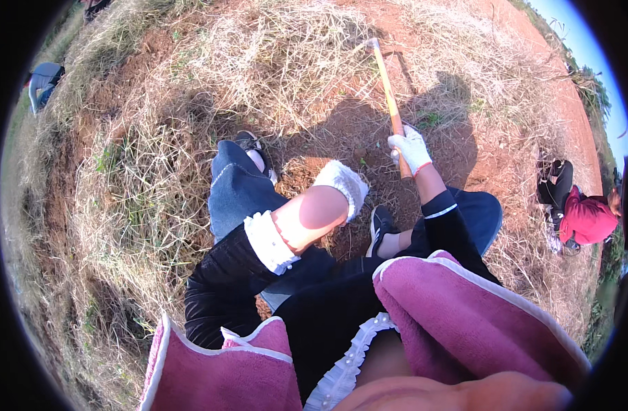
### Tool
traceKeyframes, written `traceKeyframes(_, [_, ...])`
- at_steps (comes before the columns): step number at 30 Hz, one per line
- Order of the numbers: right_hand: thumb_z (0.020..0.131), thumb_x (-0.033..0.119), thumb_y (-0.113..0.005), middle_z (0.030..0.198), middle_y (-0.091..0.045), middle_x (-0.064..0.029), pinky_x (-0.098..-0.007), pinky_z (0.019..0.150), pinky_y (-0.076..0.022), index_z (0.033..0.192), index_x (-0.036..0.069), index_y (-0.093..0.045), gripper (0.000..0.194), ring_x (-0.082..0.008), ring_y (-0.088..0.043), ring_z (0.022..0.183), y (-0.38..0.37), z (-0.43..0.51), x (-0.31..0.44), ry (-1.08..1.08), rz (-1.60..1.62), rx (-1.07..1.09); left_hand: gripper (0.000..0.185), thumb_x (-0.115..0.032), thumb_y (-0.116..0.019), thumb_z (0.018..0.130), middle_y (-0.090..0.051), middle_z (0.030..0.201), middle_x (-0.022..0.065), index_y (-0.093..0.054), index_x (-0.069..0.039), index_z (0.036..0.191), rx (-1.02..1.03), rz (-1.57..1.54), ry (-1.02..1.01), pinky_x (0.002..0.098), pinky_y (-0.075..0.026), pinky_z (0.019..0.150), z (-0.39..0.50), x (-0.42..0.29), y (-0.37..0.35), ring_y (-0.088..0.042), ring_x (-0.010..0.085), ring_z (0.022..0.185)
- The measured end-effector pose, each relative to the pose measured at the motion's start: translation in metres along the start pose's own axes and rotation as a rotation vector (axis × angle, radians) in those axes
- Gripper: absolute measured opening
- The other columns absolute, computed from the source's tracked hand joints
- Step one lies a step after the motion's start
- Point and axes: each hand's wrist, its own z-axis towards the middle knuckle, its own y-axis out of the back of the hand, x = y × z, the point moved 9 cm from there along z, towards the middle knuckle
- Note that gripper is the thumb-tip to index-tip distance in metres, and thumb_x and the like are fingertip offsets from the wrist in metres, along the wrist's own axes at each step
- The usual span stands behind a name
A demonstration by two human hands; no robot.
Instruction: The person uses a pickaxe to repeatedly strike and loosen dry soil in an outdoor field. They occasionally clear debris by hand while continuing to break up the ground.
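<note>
My right hand (410,148), in a white knit glove, grips the lower wooden handle of a sickle (385,82). The handle points away from me, and the metal blade at its far end bends to the left over dry grass (293,61). My left hand (343,185) wears a white glove as well and is held low between my knees, close above the bare reddish soil. Only the cuff and back of that glove show, so its fingers are hidden, as is anything in them. My shadow falls across the soil beneath the handle.
My shoes (381,226) stand on the soil at either side of my hands. A person in a red top (587,218) is low to the ground at the right. Another person (44,82) bends over at the far left. A dirt strip (571,113) runs along the right.
</note>
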Motion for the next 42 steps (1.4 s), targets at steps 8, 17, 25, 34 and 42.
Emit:
traceKeyframes(8, [0.087, 0.017, -0.070, 0.089, -0.070, -0.0132, -0.0366, 0.059, -0.0572, 0.140, 0.005, -0.056, 0.056, -0.0218, -0.068, 0.062, 0.075, -0.075, 0.047, 0.407, -0.683, -0.425, 0.041, -0.025, -0.073, 0.090, -0.072, 0.133, 0.0112, -0.075, -0.008, 0.127, 0.122, -0.019, 0.140, 0.0473, -0.059, 0.096, 0.018, 0.020, -0.027, -0.069, 0.0304, 0.124])
traceKeyframes(17, [0.087, 0.018, -0.070, 0.082, -0.067, -0.0116, -0.0383, 0.055, -0.0541, 0.120, 0.005, -0.059, 0.037, -0.0226, -0.064, 0.057, 0.098, -0.034, 0.044, 0.245, -0.388, -0.345, 0.049, -0.032, -0.065, 0.094, -0.066, 0.142, 0.0144, -0.068, -0.006, 0.136, 0.158, -0.067, 0.131, 0.0486, -0.055, 0.103, 0.033, 0.029, -0.046, -0.064, 0.0337, 0.129])
traceKeyframes(25, [0.086, 0.017, -0.070, 0.077, -0.067, -0.0117, -0.0413, 0.054, -0.0544, 0.106, 0.002, -0.061, 0.026, -0.0241, -0.066, 0.059, 0.125, 0.054, 0.002, -0.145, -0.730, -0.289, 0.053, -0.035, -0.066, 0.093, -0.067, 0.137, 0.0198, -0.062, -0.008, 0.139, 0.181, -0.061, 0.118, 0.0488, -0.053, 0.104, 0.041, 0.030, -0.044, -0.065, 0.0365, 0.126])
traceKeyframes(34, [0.078, 0.013, -0.071, 0.073, -0.069, -0.0112, -0.0415, 0.053, -0.0553, 0.107, 0.002, -0.068, 0.031, -0.0242, -0.069, 0.061, 0.255, -0.076, 0.044, -0.423, -1.369, 0.089, 0.050, -0.038, -0.066, 0.093, -0.071, 0.127, 0.0213, -0.063, -0.007, 0.133, 0.086, -0.003, 0.005, 0.0498, -0.054, 0.099, 0.035, 0.005, -0.021, -0.067, 0.0390, 0.121])
traceKeyframes(42, [0.075, 0.013, -0.076, 0.070, -0.060, -0.0013, -0.0318, 0.047, -0.0425, 0.099, 0.012, -0.068, 0.025, -0.0151, -0.055, 0.052, 0.404, -0.263, -0.031, -0.219, -0.528, -0.346, 0.056, -0.039, -0.063, 0.095, -0.065, 0.140, 0.0195, -0.059, -0.012, 0.144, 0.100, -0.041, 0.049, 0.0489, -0.052, 0.106, 0.028, 0.014, -0.030, -0.064, 0.0374, 0.128])
